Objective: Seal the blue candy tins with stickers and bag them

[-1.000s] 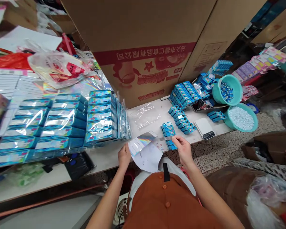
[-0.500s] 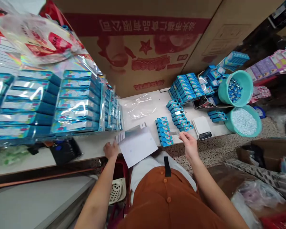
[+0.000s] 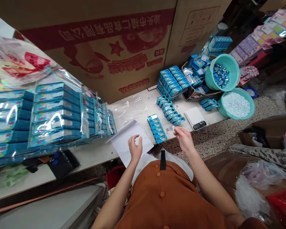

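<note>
My left hand (image 3: 135,147) is over a white paper sheet (image 3: 124,149), its fingers curved and thumb apart, with nothing visible in it. My right hand (image 3: 184,137) pinches the end of a small, translucent strip (image 3: 169,128), perhaps of labels. Left of that strip, a row of small blue boxes (image 3: 157,129) lines the table; a white label shows on the farthest box. A second row of blue boxes (image 3: 169,109) stands behind, just beyond the strip. The paper sheet overhangs the table's front edge towards my lap.
A white scale (image 3: 194,117) is at the right. Behind stand stacked blue boxes (image 3: 173,79) and two turquoise buckets, one with shiny blue-silver pieces (image 3: 221,76), one with white pieces (image 3: 236,104). Plastic-wrapped blue boxes (image 3: 57,114) fill the left. A large carton (image 3: 97,47) forms the back.
My left hand has left the paper's left edge and moved right, over the sheet. My right hand still pinches the strip. A white label now shows on the near row's farthest box.
</note>
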### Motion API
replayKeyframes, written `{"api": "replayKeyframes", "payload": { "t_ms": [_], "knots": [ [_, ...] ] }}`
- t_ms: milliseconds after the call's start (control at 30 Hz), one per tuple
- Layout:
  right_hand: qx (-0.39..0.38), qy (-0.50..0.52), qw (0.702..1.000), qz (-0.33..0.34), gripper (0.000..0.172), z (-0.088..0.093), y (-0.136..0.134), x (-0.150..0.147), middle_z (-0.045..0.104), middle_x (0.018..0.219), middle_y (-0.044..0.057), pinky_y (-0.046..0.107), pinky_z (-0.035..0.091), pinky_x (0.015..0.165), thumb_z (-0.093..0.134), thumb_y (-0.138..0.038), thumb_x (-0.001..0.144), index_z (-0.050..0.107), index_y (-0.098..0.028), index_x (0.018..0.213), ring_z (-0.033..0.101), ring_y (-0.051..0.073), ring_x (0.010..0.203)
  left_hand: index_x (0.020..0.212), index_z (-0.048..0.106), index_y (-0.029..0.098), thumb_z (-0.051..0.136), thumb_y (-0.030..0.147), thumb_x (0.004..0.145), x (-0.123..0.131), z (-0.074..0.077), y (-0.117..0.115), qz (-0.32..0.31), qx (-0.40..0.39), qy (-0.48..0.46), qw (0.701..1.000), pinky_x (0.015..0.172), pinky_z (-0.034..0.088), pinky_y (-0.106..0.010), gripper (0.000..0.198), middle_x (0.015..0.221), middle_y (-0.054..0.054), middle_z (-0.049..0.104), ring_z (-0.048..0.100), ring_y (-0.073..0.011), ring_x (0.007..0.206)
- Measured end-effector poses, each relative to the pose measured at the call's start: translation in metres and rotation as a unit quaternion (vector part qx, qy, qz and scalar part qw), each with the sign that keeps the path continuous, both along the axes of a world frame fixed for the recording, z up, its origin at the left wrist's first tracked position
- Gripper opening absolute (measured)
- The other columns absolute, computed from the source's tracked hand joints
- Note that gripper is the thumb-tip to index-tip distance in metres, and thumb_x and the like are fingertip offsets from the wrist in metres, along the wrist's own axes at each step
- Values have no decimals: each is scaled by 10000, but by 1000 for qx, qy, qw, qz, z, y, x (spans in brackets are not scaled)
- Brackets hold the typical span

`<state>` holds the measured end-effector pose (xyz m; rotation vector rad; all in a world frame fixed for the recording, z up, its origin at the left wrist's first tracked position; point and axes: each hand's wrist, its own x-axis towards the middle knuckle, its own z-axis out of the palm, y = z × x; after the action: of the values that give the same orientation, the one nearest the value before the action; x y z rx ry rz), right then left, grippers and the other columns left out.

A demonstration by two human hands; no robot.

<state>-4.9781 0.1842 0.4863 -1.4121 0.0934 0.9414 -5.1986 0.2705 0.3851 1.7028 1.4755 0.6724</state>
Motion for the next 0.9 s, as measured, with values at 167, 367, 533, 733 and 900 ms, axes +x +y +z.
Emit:
{"api": "replayKeyframes", "payload": {
  "t_ms": [167,367,533,733,900],
  "knots": [
    [4,55,998,-7,266,4,-2,-7,623,697,-25,231,458,655,848,-297,509,706,-170,695,539,73,644,1019,625,163,567,447,817,59,27,-3,-87,-261,-168,947,860,429,-324,353,1096,-107,644,570,-215,1035],
    [-8,73,997,24,261,-5,-3,-12,623,689,-23,215,450,637,852,-289,524,705,-164,700,532,65,635,1061,633,163,568,478,806,53,32,8,-89,-345,-195,914,892,421,-334,411,1139,-107,647,569,-222,1066],
    [-43,67,992,103,281,-17,-3,-6,649,731,-3,235,439,670,842,-325,517,710,-165,706,548,85,670,1005,657,213,584,386,829,27,36,25,-109,-155,-113,975,886,421,-335,258,1090,-60,650,567,-201,1027],
    [-77,-46,962,259,261,-14,10,4,631,675,-10,244,383,652,791,-381,567,707,-169,692,487,90,632,1034,662,239,593,325,849,38,73,45,-283,14,-72,956,972,381,-361,215,1080,-38,669,555,-203,1062],
    [-66,-106,916,382,273,2,32,12,628,667,1,253,372,658,755,-400,587,686,-148,666,482,103,646,999,660,224,662,360,788,59,98,55,-394,-15,-57,917,927,405,-346,252,1038,-26,691,592,-207,1012]
  ]
}}
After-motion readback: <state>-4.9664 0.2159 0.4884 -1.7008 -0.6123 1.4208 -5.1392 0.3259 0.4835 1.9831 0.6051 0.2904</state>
